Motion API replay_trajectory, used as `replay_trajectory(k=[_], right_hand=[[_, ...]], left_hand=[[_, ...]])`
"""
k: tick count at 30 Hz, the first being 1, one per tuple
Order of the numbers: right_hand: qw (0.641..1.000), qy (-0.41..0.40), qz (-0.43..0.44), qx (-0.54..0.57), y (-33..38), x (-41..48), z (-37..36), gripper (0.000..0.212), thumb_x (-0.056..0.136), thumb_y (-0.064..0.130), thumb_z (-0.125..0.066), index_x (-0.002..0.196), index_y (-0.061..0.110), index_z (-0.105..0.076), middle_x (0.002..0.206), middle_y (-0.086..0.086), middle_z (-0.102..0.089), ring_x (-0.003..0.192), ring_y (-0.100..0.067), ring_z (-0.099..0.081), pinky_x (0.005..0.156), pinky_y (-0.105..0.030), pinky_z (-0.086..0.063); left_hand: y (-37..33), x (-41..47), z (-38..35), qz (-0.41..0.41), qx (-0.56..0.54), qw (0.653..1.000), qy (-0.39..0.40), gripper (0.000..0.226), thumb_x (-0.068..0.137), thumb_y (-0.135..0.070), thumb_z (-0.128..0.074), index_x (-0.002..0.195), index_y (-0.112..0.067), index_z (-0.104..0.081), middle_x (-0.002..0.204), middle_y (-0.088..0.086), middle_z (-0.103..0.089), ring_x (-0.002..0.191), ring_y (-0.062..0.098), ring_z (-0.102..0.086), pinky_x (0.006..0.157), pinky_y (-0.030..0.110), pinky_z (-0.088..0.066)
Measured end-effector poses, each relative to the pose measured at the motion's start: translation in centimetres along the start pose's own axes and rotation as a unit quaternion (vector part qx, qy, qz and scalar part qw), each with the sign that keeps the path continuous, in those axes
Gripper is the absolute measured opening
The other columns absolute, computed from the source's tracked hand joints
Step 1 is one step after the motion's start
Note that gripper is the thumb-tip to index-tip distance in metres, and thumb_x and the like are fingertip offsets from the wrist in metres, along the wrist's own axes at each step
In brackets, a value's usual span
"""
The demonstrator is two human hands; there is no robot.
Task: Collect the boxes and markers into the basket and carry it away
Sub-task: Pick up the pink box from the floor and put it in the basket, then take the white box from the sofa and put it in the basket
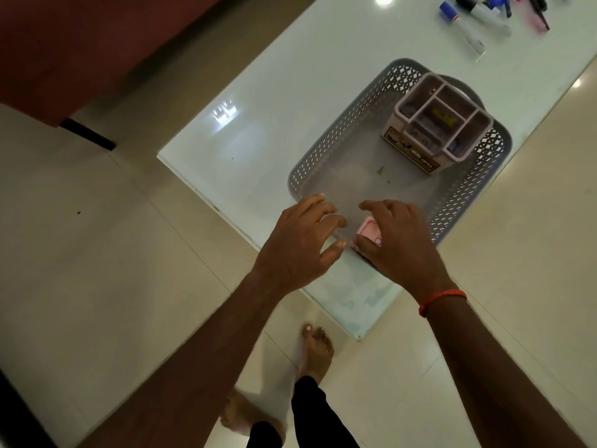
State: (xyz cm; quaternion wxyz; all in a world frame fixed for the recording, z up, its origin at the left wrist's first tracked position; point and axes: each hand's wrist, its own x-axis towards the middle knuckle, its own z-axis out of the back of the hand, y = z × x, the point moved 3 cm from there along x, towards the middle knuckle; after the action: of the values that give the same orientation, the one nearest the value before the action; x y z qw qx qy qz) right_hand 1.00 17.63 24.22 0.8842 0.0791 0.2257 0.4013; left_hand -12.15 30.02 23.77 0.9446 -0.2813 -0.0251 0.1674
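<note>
Two hands hover at the 6 o'clock end of the basket (pixel 339 137) in the head view. The left hand (pixel 300 240) is loose and empty; the right hand (pixel 397 244) covers a small pink box (pixel 368 229), grip unclear. An organiser box (pixel 442 124) stands inside at 1 o'clock, with the markers (pixel 478 14) beyond on the table (pixel 258 124). An uneven lift could topple the tall organiser, and nudged markers may roll off the glass.

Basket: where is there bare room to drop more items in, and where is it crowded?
Free: basket floor between organizer box and pink box; table left of the basket. Crowded: the basket's near end under the left hand and right hand; far corner with markers.
</note>
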Motion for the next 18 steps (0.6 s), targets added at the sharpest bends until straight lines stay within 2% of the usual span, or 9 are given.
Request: replay_trajectory(k=[2, 8, 13, 18], right_hand=[[1.0, -0.01, 0.011, 0.003, 1.1, -0.6, 0.7, 0.056, 0.087, 0.048, -0.063, 0.136, 0.025, -0.051, 0.137, -0.007, -0.054, 0.128, -0.029, -0.043, 0.106, -0.045, -0.036], [0.996, -0.019, 0.088, 0.005, 6.7, -4.0, 2.7, 0.047, 0.09, 0.047, -0.059, 0.13, 0.023, -0.056, 0.125, -0.001, -0.06, 0.12, -0.022, -0.049, 0.104, -0.041, -0.034], [0.993, -0.013, 0.114, -0.014, 12.0, -7.3, 4.5, 0.048, 0.093, 0.05, -0.056, 0.135, 0.026, -0.053, 0.135, -0.003, -0.053, 0.129, -0.025, -0.042, 0.108, -0.04, -0.028], [0.988, -0.001, 0.149, -0.031, 18.2, -11.1, 8.4, 0.05, 0.094, 0.052, -0.053, 0.136, 0.027, -0.052, 0.141, -0.005, -0.051, 0.136, -0.027, -0.037, 0.112, -0.043, -0.025]], left_hand=[[0.0, -0.9, 0.5, 0.002, 0.009, 1.0, -0.017, 0.032, 0.091, -0.038, -0.063, 0.117, -0.02, -0.068, 0.139, 0.001, -0.059, 0.135, 0.019, -0.046, 0.103, 0.038, -0.041], [0.3, -4.5, 3.6, 0.028, 0.041, 0.998, -0.033, 0.033, 0.091, -0.04, -0.064, 0.118, -0.022, -0.068, 0.143, 0.001, -0.056, 0.133, 0.021, -0.048, 0.1, 0.045, -0.045], [-0.4, -8.5, 8.9, 0.055, 0.042, 0.997, -0.038, 0.028, 0.091, -0.037, -0.063, 0.116, -0.026, -0.066, 0.146, -0.003, -0.051, 0.138, 0.018, -0.043, 0.101, 0.046, -0.043], [-2.6, -13.7, 16.9, 0.058, 0.026, 0.995, -0.079, 0.028, 0.093, -0.035, -0.059, 0.118, -0.026, -0.066, 0.15, -0.006, -0.048, 0.138, 0.013, -0.042, 0.1, 0.034, -0.038]])
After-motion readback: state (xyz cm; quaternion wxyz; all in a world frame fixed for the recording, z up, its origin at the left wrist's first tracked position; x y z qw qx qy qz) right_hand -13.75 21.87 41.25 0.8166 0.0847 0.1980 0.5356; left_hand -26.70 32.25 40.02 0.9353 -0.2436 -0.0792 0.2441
